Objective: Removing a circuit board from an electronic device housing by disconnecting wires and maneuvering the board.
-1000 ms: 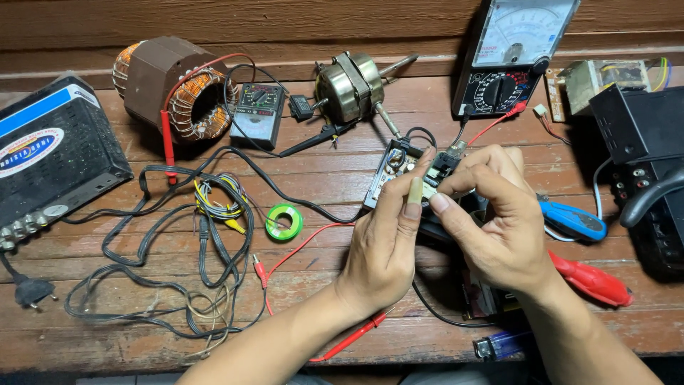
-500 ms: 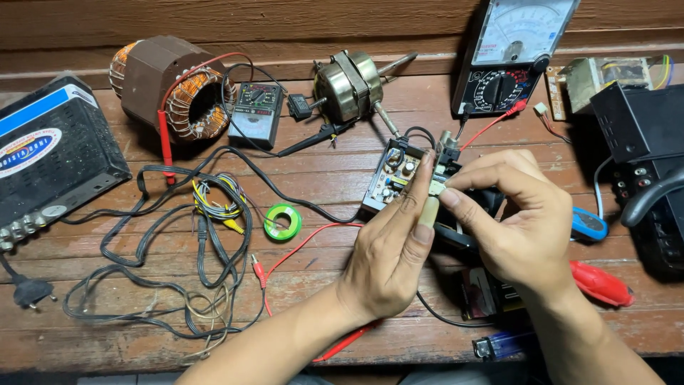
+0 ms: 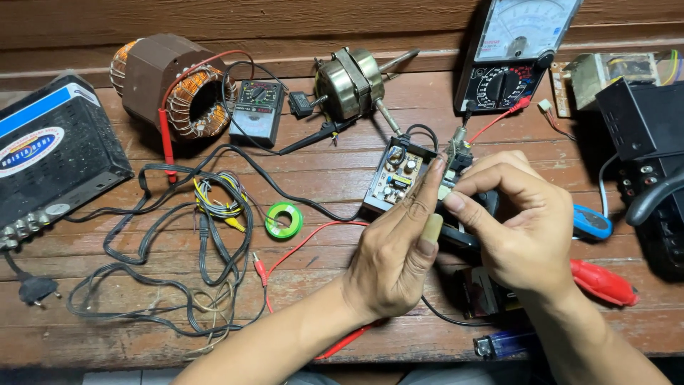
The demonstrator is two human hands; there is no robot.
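My left hand (image 3: 395,253) and my right hand (image 3: 516,224) meet over a small circuit board (image 3: 395,178) in a black open case at the middle of the wooden table. The left fingers press along the board's right edge. The right hand pinches a small part with wires (image 3: 456,153) at that edge, thumb and forefinger closed on it. A black object (image 3: 463,235) lies under both palms, mostly hidden. A red probe lead (image 3: 306,242) runs from below the left wrist toward the left.
An analogue multimeter (image 3: 509,57) leans at the back. A fan motor (image 3: 353,82), a copper-wound stator (image 3: 171,89), a small tester (image 3: 258,110), a black box (image 3: 46,160), tangled cables (image 3: 192,242), a green tape roll (image 3: 283,219), red-handled tool (image 3: 602,281), blue tool (image 3: 591,222) and lighter (image 3: 506,344) surround me.
Both hands have shifted slightly to the right and up along the board's edge. The right fingers have tightened on the small wired part. Nothing else has moved.
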